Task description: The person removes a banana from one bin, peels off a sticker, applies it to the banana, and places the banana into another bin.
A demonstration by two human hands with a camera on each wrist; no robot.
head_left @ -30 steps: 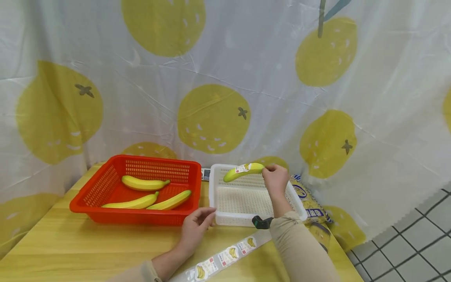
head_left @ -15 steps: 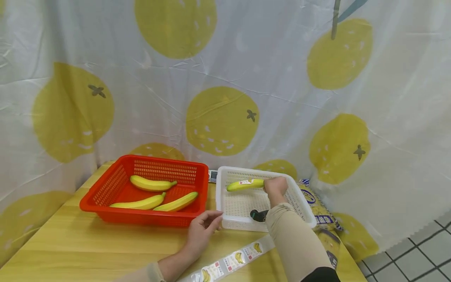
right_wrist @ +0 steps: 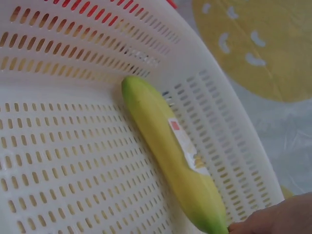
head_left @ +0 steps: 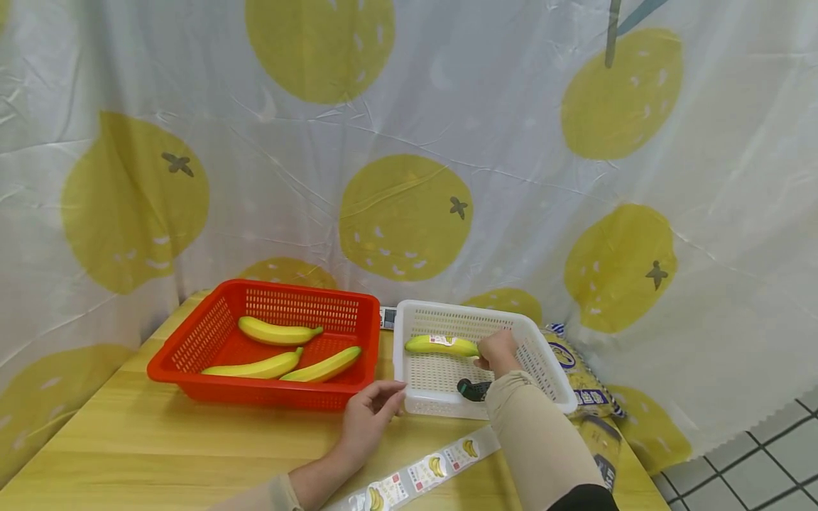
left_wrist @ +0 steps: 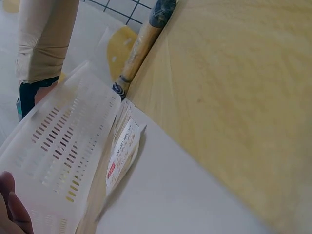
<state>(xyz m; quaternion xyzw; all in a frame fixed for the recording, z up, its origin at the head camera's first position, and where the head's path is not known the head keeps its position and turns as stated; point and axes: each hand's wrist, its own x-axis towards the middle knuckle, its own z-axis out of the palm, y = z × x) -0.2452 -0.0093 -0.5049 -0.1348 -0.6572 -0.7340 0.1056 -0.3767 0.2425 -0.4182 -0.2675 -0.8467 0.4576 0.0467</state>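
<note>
A yellow banana with green ends and a white printed sticker lies in the white perforated basket, along its back wall. My right hand is inside the basket and pinches the banana's stem end; its fingertips are mostly out of sight. My left hand rests with loosely bent fingers against the basket's front left corner, thumb apart from the index finger. In front of the basket a strip of banana stickers runs across the table.
A red basket with three bananas stands left of the white one. Right of it lie a yellow printed bag and another packet. A lemon-print curtain hangs behind the wooden table.
My right hand has lowered the stickered banana from above the white basket down to its floor. The left hand stays at the basket's corner. The head view has shifted slightly.
</note>
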